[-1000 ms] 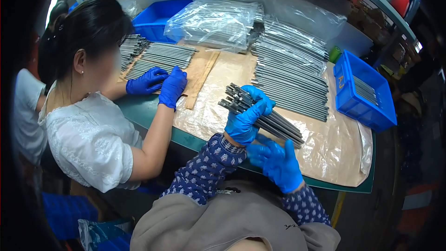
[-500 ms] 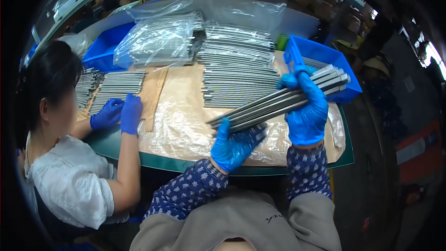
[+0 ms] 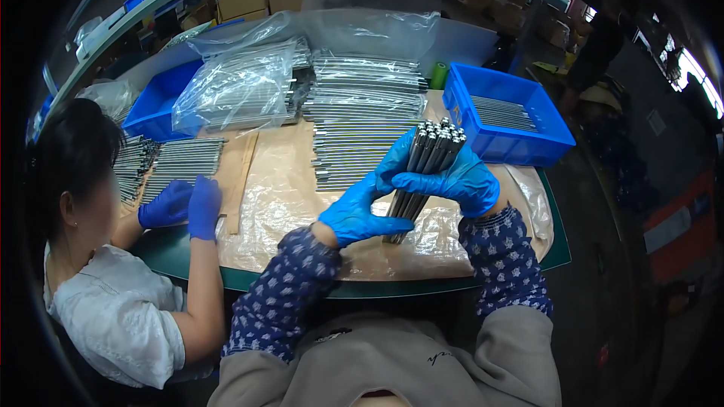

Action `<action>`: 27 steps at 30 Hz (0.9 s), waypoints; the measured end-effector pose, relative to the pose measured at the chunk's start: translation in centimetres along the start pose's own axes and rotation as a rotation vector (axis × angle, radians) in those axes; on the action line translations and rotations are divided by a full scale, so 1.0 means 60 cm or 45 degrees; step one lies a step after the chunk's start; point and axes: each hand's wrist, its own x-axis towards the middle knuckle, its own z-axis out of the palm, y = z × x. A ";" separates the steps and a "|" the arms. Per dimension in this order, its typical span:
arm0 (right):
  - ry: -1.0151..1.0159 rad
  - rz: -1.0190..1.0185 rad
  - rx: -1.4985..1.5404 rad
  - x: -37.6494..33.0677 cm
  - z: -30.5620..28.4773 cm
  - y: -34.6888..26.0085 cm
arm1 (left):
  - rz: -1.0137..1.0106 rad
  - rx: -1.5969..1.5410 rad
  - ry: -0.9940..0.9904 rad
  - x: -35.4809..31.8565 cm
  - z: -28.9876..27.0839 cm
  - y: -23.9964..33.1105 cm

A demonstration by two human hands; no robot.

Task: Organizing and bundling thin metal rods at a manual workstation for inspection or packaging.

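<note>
A bundle of thin metal rods (image 3: 428,158) stands nearly upright over the front of the bench, its stepped ends facing up. Around its upper part, my gloved right hand (image 3: 460,181) is closed from the right. From the left, my gloved left hand (image 3: 362,211) wraps the bundle, thumb across the lower part and fingers behind it. The lower ends come down close to the plastic-covered paper; whether they touch it I cannot tell. Just beyond the hands lies a wide row of similar metal rods (image 3: 362,124), side by side.
A blue bin (image 3: 520,147) with rods inside stands at the right. Bagged rods (image 3: 241,87) and another blue bin (image 3: 143,117) are at the back left. A co-worker in blue gloves (image 3: 185,207) sits at left by more rods (image 3: 181,169). A wooden strip (image 3: 243,188) lies between us.
The rod bundle has swung from slanting sideways to nearly upright, and both hands have drawn together around it. The view has shifted slightly.
</note>
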 end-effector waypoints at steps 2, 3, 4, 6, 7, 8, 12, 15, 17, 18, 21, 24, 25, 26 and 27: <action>-0.024 0.049 -0.049 0.002 -0.009 -0.003 | 0.182 -0.088 -0.080 0.023 0.023 0.000; -0.030 0.031 -0.143 0.002 -0.010 -0.007 | 0.038 0.095 -0.058 0.030 0.029 0.007; -0.036 0.012 -0.238 0.003 -0.010 -0.009 | 0.037 0.096 -0.048 0.037 0.033 0.002; -0.025 0.097 0.010 0.009 -0.004 0.001 | -0.052 -0.062 -0.137 0.051 0.037 -0.013; -0.002 0.061 -0.024 0.007 -0.001 -0.001 | 0.055 -0.006 -0.141 0.052 0.037 -0.016; 0.023 0.025 -0.058 0.004 0.002 -0.002 | 0.053 -0.005 -0.133 0.055 0.037 -0.018; 0.139 0.122 -0.249 0.006 0.015 -0.014 | -0.038 0.376 -0.201 0.055 0.037 -0.011; 0.131 -0.019 -0.374 0.003 0.016 0.001 | 0.576 0.413 0.011 0.045 0.039 -0.026; 0.119 -0.026 -0.438 -0.006 0.015 0.001 | 0.682 0.585 0.024 0.035 0.042 -0.013; 0.119 -0.027 -0.440 -0.006 0.015 0.000 | 0.789 0.683 0.061 0.032 0.043 -0.014; 0.113 0.172 -0.286 -0.005 0.007 0.008 | 0.523 0.531 -0.041 0.040 0.037 -0.017; 0.022 0.029 -0.343 -0.005 0.006 0.011 | 0.724 0.803 -0.117 0.033 0.019 0.023; -0.038 -0.014 -0.335 0.000 0.012 0.004 | 0.565 0.563 -0.168 0.026 0.016 0.024; -0.033 -0.020 -0.343 0.004 0.012 0.007 | 0.574 0.566 -0.173 0.029 0.019 0.023; -0.032 -0.106 -0.330 0.005 0.015 0.013 | 0.634 0.585 -0.075 0.027 0.026 0.018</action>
